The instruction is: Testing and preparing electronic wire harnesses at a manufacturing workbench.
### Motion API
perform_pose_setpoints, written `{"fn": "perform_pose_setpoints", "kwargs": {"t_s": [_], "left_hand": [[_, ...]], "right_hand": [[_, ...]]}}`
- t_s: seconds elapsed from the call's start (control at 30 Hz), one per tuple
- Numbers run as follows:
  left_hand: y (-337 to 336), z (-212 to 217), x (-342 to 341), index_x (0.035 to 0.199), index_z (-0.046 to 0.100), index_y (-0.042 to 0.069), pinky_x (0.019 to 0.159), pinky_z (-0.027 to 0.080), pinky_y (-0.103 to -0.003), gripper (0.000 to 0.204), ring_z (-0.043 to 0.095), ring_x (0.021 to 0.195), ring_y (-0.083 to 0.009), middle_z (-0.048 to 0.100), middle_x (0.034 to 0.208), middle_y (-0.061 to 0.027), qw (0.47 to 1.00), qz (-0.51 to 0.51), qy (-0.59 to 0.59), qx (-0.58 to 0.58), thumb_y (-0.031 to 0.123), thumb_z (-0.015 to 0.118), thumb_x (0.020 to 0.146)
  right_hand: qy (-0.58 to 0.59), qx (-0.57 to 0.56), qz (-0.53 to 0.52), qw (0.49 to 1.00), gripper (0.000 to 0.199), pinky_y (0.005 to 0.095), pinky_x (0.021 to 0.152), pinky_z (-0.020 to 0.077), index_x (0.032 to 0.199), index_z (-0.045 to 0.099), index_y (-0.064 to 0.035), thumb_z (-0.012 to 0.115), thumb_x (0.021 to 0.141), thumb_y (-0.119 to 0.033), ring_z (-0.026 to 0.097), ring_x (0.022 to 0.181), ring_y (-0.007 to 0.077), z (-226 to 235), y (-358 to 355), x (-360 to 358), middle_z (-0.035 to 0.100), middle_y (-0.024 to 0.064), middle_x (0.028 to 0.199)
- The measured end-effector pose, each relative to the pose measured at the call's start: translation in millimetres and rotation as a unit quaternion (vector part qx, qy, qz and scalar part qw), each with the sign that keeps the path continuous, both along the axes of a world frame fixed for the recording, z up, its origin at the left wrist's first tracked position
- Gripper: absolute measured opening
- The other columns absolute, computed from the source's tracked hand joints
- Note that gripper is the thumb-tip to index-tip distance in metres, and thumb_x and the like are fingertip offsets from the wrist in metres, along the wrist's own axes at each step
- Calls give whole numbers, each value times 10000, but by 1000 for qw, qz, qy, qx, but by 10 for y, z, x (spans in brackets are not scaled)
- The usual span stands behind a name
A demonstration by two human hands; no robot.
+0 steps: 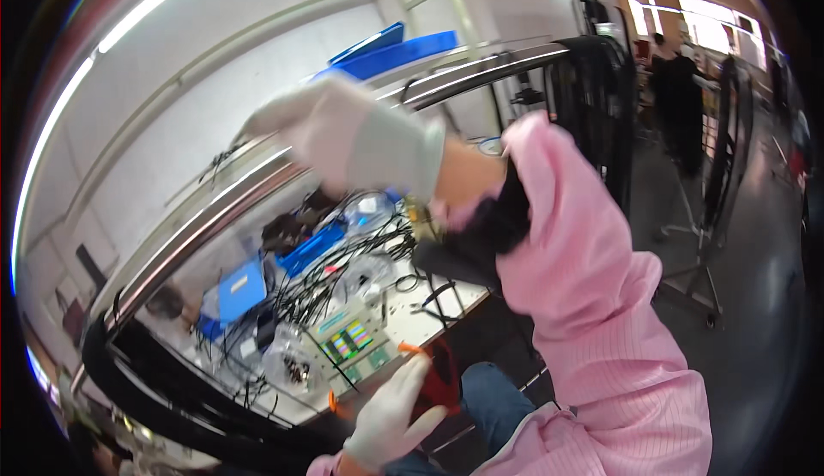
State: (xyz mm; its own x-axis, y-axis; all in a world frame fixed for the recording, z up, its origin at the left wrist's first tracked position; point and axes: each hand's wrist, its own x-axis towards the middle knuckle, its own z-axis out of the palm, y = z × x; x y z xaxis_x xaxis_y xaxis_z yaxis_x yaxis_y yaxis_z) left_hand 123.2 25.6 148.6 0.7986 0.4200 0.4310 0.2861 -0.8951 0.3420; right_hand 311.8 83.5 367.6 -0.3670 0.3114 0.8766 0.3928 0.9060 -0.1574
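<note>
My left hand (pixel 388 420), in a white glove with a pink cuff, is low in the view and holds a tool with red-orange handles (pixel 438 375) just off the near edge of the workbench (pixel 446 300). My right hand (pixel 322 133), also gloved, is raised high on a pink-sleeved arm (pixel 592 304). It is blurred, close to the metal rail (pixel 257 188) that runs above the bench. Its fingers point left, and I cannot make out whether they hold anything.
The bench carries a tangle of black cables (pixel 343 266), blue boxes (pixel 240 289), clear plastic bags (pixel 287 360) and a small device with a coloured screen (pixel 348 340). A wheeled rack hung with black cables (pixel 601 107) stands to the right. A person in black (pixel 678 90) is far back.
</note>
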Motion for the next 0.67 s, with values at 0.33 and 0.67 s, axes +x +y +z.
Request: {"fn": "perform_pose_setpoints", "kwargs": {"t_s": [0.33, 0.67], "left_hand": [[-180, -417, -802, 1322, 317, 3, 966, 351, -329, 581, 419, 1201, -280, 420, 1300, -177, 975, 124, 0, -183, 139, 576, 820], [-156, -319, -508, 1327, 333, 48, 963, 367, -381, 694, 478, 1142, -284, 438, 1274, -188, 955, 86, -4, -286, 246, 650, 743]], "right_hand": [[20, -106, -708, 698, 361, 391, 826, 434, 1084, 572, -88, 392, 779, -153, 572, 931, 312, 140, -518, 2826, 585, 208, 1002], [-195, 142, -641, 728, 249, 349, 772, 454, 941, 607, -6, 540, 781, -185, 559, 873, 308, -510, -1085, 3191, 583, 160, 916]]}}
